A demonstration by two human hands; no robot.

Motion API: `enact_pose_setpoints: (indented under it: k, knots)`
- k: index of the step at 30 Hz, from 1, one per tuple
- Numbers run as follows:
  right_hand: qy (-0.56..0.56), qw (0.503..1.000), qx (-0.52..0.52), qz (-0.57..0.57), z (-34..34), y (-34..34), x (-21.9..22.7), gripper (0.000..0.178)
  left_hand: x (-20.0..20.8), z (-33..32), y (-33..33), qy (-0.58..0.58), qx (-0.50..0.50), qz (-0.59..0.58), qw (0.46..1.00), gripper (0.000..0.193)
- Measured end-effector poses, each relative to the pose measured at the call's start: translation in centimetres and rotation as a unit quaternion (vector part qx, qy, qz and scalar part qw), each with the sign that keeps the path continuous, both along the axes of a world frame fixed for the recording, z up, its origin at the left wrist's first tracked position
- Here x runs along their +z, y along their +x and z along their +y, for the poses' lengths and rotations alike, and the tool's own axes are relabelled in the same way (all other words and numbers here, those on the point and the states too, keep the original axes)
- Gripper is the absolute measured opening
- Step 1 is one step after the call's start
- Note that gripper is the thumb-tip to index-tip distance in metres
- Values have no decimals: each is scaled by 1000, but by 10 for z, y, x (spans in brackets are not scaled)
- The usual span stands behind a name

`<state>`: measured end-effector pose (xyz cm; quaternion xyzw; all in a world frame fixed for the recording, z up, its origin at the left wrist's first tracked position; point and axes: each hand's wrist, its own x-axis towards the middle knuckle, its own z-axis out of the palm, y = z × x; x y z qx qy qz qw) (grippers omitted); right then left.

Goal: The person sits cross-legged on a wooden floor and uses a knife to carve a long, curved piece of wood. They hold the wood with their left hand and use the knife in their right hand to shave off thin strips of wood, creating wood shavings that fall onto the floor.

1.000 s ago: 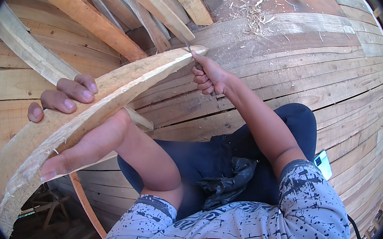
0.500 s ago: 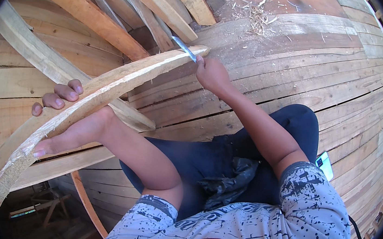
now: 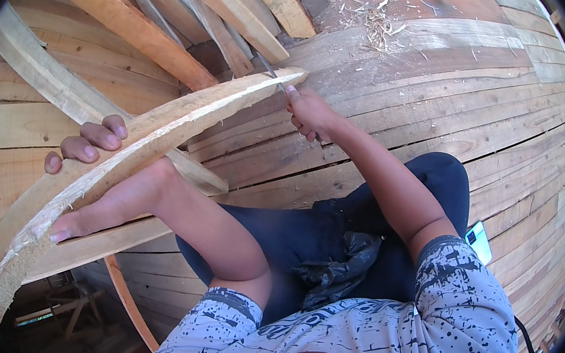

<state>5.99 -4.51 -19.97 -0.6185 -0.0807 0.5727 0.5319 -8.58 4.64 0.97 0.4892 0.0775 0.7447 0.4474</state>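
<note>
Brown wooden floorboards (image 3: 397, 130) spread around the person (image 3: 362, 333), whose closed right hand (image 3: 311, 113) mostly hides the handle of a narrow metal blade (image 3: 267, 66). Slanting before dark-trousered legs (image 3: 249, 231), a curved, pale, rough-edged wooden beam (image 3: 197, 102) is gripped by the left hand (image 3: 122, 199).

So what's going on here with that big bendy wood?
A seated person grips a curved piece of wood with the left hand. The right hand holds a thin-bladed tool, its blade crossing the wood near the narrow far end. Pale shavings lie beyond it on the planks.
</note>
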Motion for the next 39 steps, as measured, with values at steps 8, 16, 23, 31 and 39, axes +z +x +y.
enact_pose_setpoints:
  k: [8, 16, 23, 31, 39]
  knots:
    - [39, 985, 47, 160, -3, 13, -9, 45, 1, -4, 2, 0, 22, 14, 1000, 85]
    - [98, 952, 72, 282, -6, 22, -16, 44, 1, -6, 5, 3, 30, 18, 999, 85]
    - [174, 915, 89, 354, -7, 22, -31, 44, 1, -5, 2, 16, 2, 16, 1000, 84]
    - [199, 914, 62, 348, 0, 24, -50, 47, 0, 1, 0, 10, 0, 11, 1000, 84]
    - [40, 995, -47, -83, 9, -7, -16, 54, -3, 6, -6, 29, -29, 23, 999, 85]
